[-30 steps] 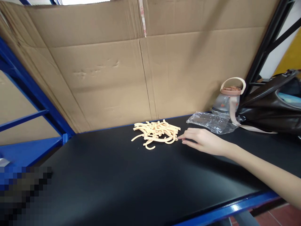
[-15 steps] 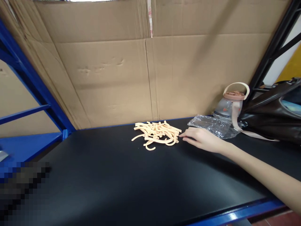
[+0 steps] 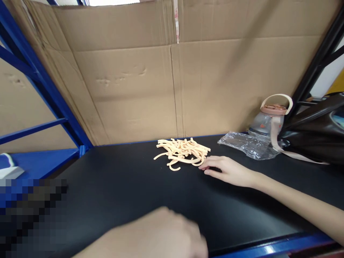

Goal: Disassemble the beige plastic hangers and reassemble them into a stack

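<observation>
A loose pile of cream-coloured, curved tube-like pieces (image 3: 185, 150) lies on the black tabletop, close to the cardboard behind it. At its right front edge is my right hand (image 3: 225, 171), palm down, thumb apart from the outstretched fingers. The fingertips reach the nearest pieces; whether they touch is hard to make out, and nothing shows held. My left hand (image 3: 163, 234) is in the lower middle, low over the front of the table and well short of the pile. It is smeared by motion and its fingers are turned out of sight.
Right of the pile lies a crumpled clear plastic bag (image 3: 248, 145). Behind it stands a water bottle (image 3: 264, 123) with a pale strap, beside a dark leather-like bag (image 3: 314, 132). Cardboard (image 3: 139, 86) walls the back. A blue metal frame (image 3: 64, 118) rises on the left.
My left hand has come into view from the bottom. My right hand has moved a little towards me along the pile's edge, its fingers spreading slightly. The view has shifted slightly left.
</observation>
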Demonstrator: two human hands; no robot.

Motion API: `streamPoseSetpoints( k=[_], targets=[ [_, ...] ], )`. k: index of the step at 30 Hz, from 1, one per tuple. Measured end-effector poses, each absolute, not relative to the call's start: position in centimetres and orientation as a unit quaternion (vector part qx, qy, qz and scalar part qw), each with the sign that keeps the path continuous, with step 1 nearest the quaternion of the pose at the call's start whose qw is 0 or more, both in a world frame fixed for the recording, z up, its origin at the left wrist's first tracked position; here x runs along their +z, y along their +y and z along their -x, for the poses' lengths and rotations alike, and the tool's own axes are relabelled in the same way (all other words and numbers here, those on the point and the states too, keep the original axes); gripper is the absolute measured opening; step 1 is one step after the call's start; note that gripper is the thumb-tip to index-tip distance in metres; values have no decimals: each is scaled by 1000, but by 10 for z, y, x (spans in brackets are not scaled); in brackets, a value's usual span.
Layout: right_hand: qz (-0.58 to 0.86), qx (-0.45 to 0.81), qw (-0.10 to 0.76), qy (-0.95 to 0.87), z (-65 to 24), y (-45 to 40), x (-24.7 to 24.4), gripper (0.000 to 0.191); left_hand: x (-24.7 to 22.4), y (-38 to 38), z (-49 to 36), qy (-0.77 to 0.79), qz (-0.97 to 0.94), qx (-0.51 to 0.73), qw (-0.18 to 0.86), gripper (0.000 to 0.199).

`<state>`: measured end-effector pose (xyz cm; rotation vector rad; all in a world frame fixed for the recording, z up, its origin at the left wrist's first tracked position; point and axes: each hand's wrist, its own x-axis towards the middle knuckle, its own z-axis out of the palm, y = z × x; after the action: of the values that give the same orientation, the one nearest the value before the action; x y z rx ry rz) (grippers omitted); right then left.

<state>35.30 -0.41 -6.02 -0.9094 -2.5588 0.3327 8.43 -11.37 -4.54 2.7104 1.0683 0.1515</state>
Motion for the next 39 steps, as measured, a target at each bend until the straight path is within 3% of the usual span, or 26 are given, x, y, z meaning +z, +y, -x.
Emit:
streamPoseSetpoints(
  k=[4, 8, 15, 24, 39],
  targets=[
    [344, 90, 176, -918, -344, 3, -64, 26, -31, -36, -100, 398, -917, 6, -23, 14],
    [370, 38, 148, -916, -337, 12, -65, 28, -38, 5, -86, 454, -889, 46, -40, 22],
    [376, -40, 139, -915, -332, 9, -73, 28, -54, -7, -81, 469, -879, 84, -33, 21],
    [353, 15, 155, -923, -344, 5, -65, 26, -52, -8, -78, 498, -862, 24, -90, 19],
    [346, 21, 125, -930, -342, 2, -67, 27, -60, 7, -67, 506, -844, 104, -142, 19]
  ],
)
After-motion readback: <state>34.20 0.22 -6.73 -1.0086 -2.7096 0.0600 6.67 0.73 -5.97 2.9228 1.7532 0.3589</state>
